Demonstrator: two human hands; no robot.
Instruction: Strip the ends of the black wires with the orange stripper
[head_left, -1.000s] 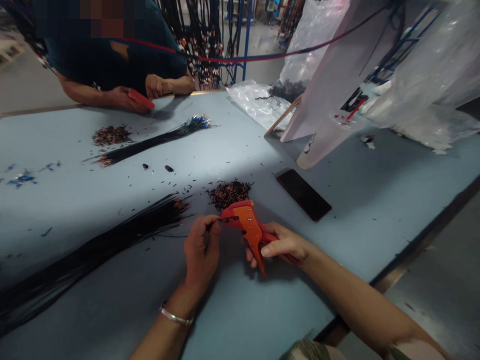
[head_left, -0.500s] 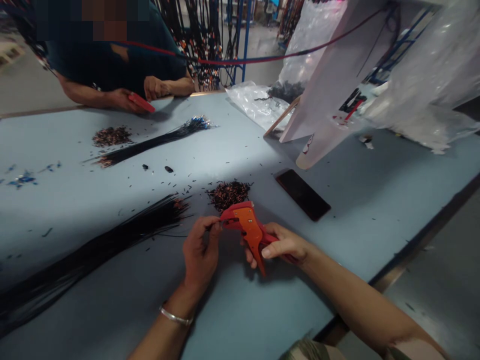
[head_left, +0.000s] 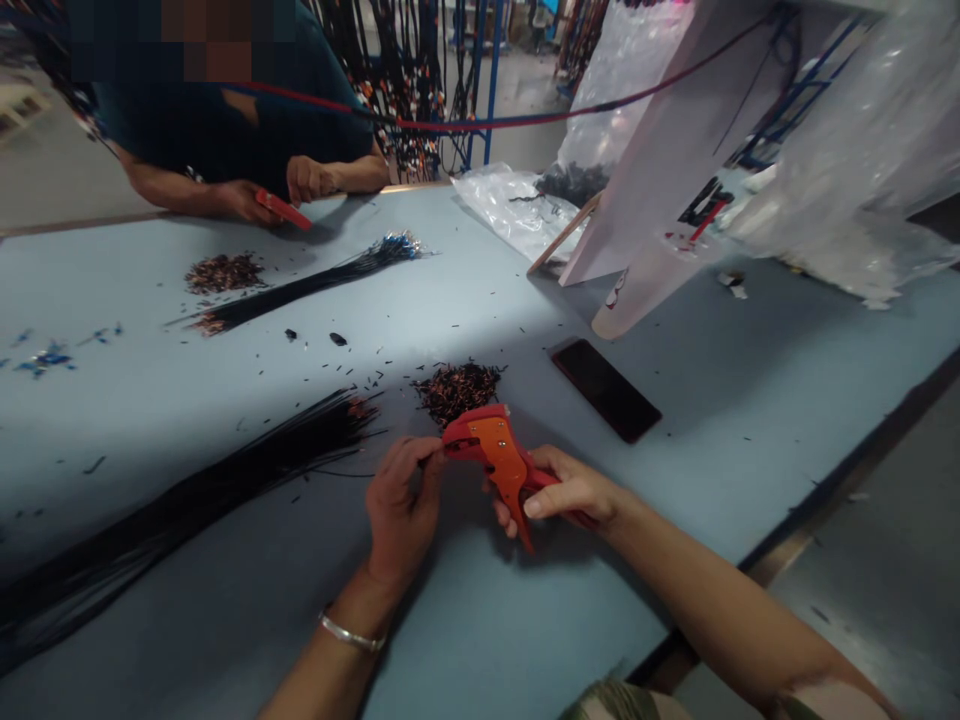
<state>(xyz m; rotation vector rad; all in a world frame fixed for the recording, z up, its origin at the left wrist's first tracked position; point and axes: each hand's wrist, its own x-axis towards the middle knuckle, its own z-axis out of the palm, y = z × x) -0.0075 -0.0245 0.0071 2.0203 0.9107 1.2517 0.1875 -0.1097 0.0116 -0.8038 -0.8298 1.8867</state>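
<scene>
My right hand (head_left: 566, 492) grips the handles of an orange-red wire stripper (head_left: 491, 455), its jaws pointing left. My left hand (head_left: 401, 505) pinches a thin black wire (head_left: 427, 460) and holds its end at the stripper's jaws. A silver bangle sits on my left wrist. Just beyond the tool lies a small heap of stripped copper and black bits (head_left: 457, 385). A long bundle of black wires (head_left: 187, 500) stretches away to the left of my left hand.
A dark phone (head_left: 607, 388) lies right of the heap. Across the blue table (head_left: 675, 480) another person holds a red tool (head_left: 283, 210), with a second wire bundle (head_left: 300, 285) and scrap heap (head_left: 223, 270) before them. Plastic bags and a white board stand at the back right.
The stripper and my left hand's fingertips have shifted very slightly; the person opposite has moved their red tool a little. Otherwise nothing has moved.
</scene>
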